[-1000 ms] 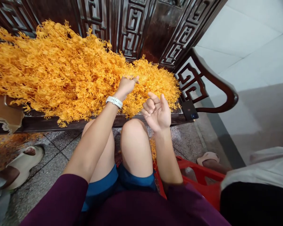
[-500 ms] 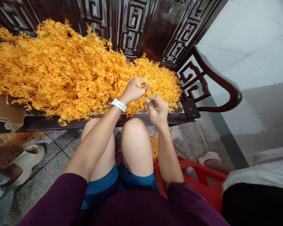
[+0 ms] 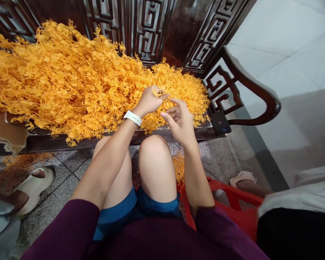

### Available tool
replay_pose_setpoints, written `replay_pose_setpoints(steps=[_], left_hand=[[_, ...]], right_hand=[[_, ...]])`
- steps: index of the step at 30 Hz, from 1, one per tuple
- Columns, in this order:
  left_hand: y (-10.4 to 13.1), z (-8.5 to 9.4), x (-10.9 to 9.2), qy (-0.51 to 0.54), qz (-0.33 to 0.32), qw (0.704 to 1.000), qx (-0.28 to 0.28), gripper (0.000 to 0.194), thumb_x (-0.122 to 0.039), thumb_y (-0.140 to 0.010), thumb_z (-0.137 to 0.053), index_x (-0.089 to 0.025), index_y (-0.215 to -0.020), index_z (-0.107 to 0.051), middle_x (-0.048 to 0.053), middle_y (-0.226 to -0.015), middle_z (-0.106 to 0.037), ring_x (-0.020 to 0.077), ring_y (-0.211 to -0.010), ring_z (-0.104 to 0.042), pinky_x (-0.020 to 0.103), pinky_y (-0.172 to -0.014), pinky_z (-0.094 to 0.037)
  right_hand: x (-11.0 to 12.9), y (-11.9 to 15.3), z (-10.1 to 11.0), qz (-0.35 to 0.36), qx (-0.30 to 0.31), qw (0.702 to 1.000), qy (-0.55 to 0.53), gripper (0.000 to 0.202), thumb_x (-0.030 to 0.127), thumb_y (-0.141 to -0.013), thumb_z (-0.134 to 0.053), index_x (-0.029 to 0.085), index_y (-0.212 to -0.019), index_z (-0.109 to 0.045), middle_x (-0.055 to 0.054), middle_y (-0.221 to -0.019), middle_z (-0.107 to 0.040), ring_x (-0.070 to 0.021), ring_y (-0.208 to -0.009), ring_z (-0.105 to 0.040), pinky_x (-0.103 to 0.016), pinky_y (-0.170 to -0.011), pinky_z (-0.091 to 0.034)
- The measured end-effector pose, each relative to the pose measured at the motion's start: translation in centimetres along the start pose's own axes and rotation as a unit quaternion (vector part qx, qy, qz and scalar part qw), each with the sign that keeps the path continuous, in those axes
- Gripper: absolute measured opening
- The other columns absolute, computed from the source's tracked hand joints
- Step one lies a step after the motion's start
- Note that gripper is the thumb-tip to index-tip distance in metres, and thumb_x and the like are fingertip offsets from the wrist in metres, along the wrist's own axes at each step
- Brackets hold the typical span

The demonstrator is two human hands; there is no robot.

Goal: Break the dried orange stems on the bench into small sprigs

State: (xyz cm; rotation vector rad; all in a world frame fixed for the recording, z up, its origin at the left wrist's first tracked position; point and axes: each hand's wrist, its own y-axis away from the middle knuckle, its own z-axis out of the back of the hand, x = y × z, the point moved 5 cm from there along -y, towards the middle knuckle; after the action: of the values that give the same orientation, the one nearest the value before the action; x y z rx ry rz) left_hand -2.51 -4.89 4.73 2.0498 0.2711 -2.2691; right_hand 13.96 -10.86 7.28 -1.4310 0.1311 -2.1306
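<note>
Orange branching pieces with small claw-like tips, like plastic flower parts, lie in a big tangled pile [image 3: 92,83] on a dark wooden bench [image 3: 43,141]. My left hand [image 3: 148,101], with a white watch [image 3: 133,117] on its wrist, is closed over the pile's right part. Between its thumb and fingers pokes a bit of an orange piece [image 3: 157,94]; most of that piece is hidden. Just to the right, my right hand [image 3: 181,123] has thumb and fingers apart with nothing seen between them. The two hands are close together without touching.
A black phone [image 3: 220,122] lies at the bench's right end beside the curved armrest [image 3: 272,104]. Torn cardboard [image 3: 8,131] sits at the left. Red plastic chair parts [image 3: 233,213] show below right. People's sandalled feet [image 3: 34,189] are on both sides, and orange bits [image 3: 24,160] lie on the floor.
My right hand's fingers have gone from a pinch near an orange bit to spread apart. My left hand keeps its grip and has shifted slightly left and up.
</note>
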Motion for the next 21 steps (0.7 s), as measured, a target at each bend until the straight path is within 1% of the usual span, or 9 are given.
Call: replay_pose_setpoints(steps=[4, 6, 7, 9, 11, 13, 15, 17, 21], left_hand=[[0.2, -0.7, -0.6, -0.092, -0.084, 0.992, 0.036, 0.051, -0.019, -0.085, -0.079, -0.022, -0.052, -0.04, 0.0, -0.061, -0.042, 0.0175, -0.074, -0.053, 0.032, -0.073, -0.045], [-0.5, 0.2, -0.1, -0.104, -0.093, 0.99, 0.001, 0.046, -0.017, -0.085, -0.077, -0.022, -0.054, -0.045, 0.002, -0.063, -0.047, 0.0187, -0.076, -0.056, 0.032, -0.073, -0.043], [-1.0, 0.8, 0.2, -0.104, -0.089, 0.99, -0.028, 0.044, -0.018, -0.086, -0.077, -0.022, -0.055, -0.046, 0.003, -0.064, -0.049, 0.0188, -0.076, -0.057, 0.032, -0.073, -0.043], [-2.0, 1.9, 1.1, -0.079, -0.061, 0.993, -0.064, 0.04, -0.02, -0.09, -0.073, -0.021, -0.058, -0.05, 0.004, -0.067, -0.054, 0.0177, -0.075, -0.057, 0.032, -0.073, -0.042], [-2.6, 2.3, 1.7, -0.021, -0.022, 0.997, -0.068, 0.033, -0.023, -0.092, -0.073, -0.02, -0.065, -0.056, 0.005, -0.075, -0.063, 0.0154, -0.076, -0.058, 0.031, -0.075, -0.044], [-2.4, 2.3, 1.5, 0.031, 0.01, 0.998, -0.052, 0.023, -0.025, -0.088, -0.08, -0.018, -0.074, -0.063, 0.006, -0.085, -0.069, 0.0132, -0.077, -0.059, 0.029, -0.077, -0.046], [-1.3, 1.9, 0.5, 0.063, 0.033, 0.997, -0.026, 0.018, -0.024, -0.084, -0.084, -0.017, -0.083, -0.068, 0.005, -0.088, -0.071, 0.0117, -0.075, -0.058, 0.028, -0.073, -0.045], [0.1, 1.3, -0.9, 0.072, 0.045, 0.996, 0.024, 0.015, -0.024, -0.085, -0.083, -0.018, -0.091, -0.07, 0.004, -0.085, -0.07, 0.0113, -0.071, -0.057, 0.027, -0.064, -0.04], [2.3, -0.1, -2.5, 0.054, 0.051, 0.987, 0.141, 0.017, -0.026, -0.087, -0.081, -0.019, -0.097, -0.07, 0.003, -0.077, -0.069, 0.0126, -0.069, -0.061, 0.026, -0.055, -0.03]], right_hand=[[1.6, 1.2, -1.5, 0.042, 0.034, 0.998, 0.037, 0.012, 0.028, -0.103, -0.064, 0.024, -0.092, -0.068, 0.001, -0.074, -0.067, -0.0137, -0.064, -0.059, -0.03, -0.066, -0.045], [4.7, 3.4, -3.0, 0.111, 0.126, 0.986, -0.026, 0.014, 0.017, -0.101, -0.061, 0.024, -0.092, -0.07, 0.001, -0.079, -0.072, -0.0138, -0.069, -0.066, -0.029, -0.07, -0.049], [6.8, 5.0, -4.0, 0.169, 0.222, 0.954, -0.107, 0.019, 0.013, -0.1, -0.057, 0.025, -0.093, -0.071, -0.001, -0.087, -0.076, -0.0152, -0.08, -0.072, -0.028, -0.076, -0.053], [10.3, 8.8, -5.8, 0.245, 0.466, 0.828, -0.193, 0.025, 0.009, -0.1, -0.052, 0.024, -0.103, -0.072, -0.002, -0.099, -0.081, -0.0157, -0.088, -0.075, -0.028, -0.084, -0.057], [11.9, 10.6, -5.8, 0.281, 0.564, 0.734, -0.252, 0.018, 0.013, -0.104, -0.054, 0.02, -0.106, -0.071, -0.006, -0.099, -0.082, -0.0166, -0.089, -0.077, -0.025, -0.081, -0.059], [10.9, 8.6, -4.6, 0.194, 0.47, 0.793, -0.336, 0.012, 0.023, -0.105, -0.061, 0.023, -0.109, -0.072, -0.005, -0.096, -0.081, -0.0166, -0.086, -0.077, -0.026, -0.081, -0.061], [6.9, 5.1, -2.1, 0.032, 0.193, 0.907, -0.374, 0.018, 0.042, -0.103, -0.063, 0.03, -0.113, -0.074, 0.0, -0.085, -0.076, -0.0144, -0.069, -0.07, -0.026, -0.065, -0.06], [3.0, 3.7, 0.3, -0.08, -0.021, 0.932, -0.353, 0.033, 0.055, -0.101, -0.059, 0.033, -0.123, -0.072, 0.001, -0.085, -0.071, -0.0127, -0.06, -0.06, -0.026, -0.054, -0.052], [0.4, 3.5, 0.2, -0.127, -0.079, 0.933, -0.326, 0.042, 0.045, -0.094, -0.071, 0.033, -0.134, -0.065, 0.004, -0.078, -0.062, -0.011, -0.055, -0.049, -0.026, -0.05, -0.045]])
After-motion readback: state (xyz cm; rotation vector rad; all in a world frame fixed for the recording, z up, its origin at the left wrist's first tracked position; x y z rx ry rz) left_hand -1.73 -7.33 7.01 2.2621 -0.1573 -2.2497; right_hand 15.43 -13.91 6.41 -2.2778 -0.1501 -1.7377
